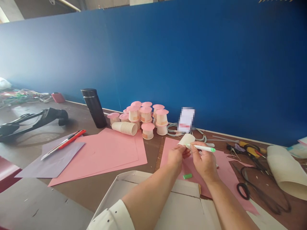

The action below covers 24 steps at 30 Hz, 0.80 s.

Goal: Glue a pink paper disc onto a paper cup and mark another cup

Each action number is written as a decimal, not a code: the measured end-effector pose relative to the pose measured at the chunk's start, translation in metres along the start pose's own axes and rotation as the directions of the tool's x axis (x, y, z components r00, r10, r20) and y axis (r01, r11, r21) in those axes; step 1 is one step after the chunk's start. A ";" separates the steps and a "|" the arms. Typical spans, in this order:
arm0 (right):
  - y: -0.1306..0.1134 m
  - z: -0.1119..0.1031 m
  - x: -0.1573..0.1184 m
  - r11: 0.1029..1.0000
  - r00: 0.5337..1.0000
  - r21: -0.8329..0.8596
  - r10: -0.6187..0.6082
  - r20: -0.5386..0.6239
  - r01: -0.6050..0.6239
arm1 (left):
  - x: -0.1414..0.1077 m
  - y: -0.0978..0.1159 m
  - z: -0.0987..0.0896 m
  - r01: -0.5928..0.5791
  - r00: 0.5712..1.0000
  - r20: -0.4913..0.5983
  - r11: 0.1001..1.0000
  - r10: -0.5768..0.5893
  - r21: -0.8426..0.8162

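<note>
My left hand (177,156) is closed on a white paper cup (187,139), which is tilted with its base up. In my right hand (205,164) is a white marker (203,148) with a green end, its tip side close against the cup wall. Whether the tip touches is too small to tell. Below the hands a green marker cap (187,176) lies on pink paper (168,147). Further left stand several upside-down paper cups with round pink tops (148,126), some stacked in two layers. A nested stack of plain cups (124,128) lies on its side before them.
Pink sheets (100,153), a purple sheet (69,159) and a red utility knife (63,143) lie left. A black flask (93,108) stands behind. White cardboard (134,182) is under my forearms. Cables, tools and a large cup stack (285,172) lie right, before a blue partition (153,57).
</note>
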State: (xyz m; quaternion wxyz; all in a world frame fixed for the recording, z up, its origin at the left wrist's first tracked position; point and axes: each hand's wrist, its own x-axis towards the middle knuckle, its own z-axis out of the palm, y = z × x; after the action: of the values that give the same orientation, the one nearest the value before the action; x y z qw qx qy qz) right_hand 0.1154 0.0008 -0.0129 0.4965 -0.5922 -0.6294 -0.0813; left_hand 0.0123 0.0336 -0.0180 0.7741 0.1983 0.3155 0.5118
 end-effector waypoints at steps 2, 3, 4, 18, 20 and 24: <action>-0.001 -0.001 0.000 0.999 0.998 0.005 0.045 -0.044 -0.044 | 0.001 0.000 0.000 0.006 1.000 0.009 0.999 -0.005 -0.047; -0.001 -0.002 -0.001 0.998 0.996 0.012 0.069 -0.064 -0.068 | 0.001 0.000 0.001 0.009 1.000 0.012 0.998 -0.008 -0.068; -0.001 -0.002 -0.001 0.996 0.993 0.022 0.088 -0.075 -0.086 | 0.001 0.000 0.001 0.014 1.000 0.012 0.996 -0.013 -0.085; -0.002 -0.004 0.002 0.995 0.989 0.019 -0.097 -0.113 0.100 | 0.001 0.002 0.001 0.010 1.000 0.025 0.993 -0.008 -0.117; -0.002 -0.004 0.002 0.989 0.983 0.012 -0.145 -0.112 0.147 | 0.001 0.001 0.001 0.003 1.000 0.027 0.993 0.000 -0.121; -0.002 -0.004 0.002 0.976 0.971 -0.004 -0.219 -0.100 0.220 | 0.003 0.000 0.000 -0.009 0.999 0.041 0.992 0.014 -0.124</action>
State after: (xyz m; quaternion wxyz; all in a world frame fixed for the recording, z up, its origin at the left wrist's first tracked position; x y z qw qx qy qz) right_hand 0.1161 -0.0009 -0.0084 0.5174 -0.5124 -0.6657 -0.1629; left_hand 0.0131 0.0364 -0.0193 0.7882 0.1625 0.2660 0.5306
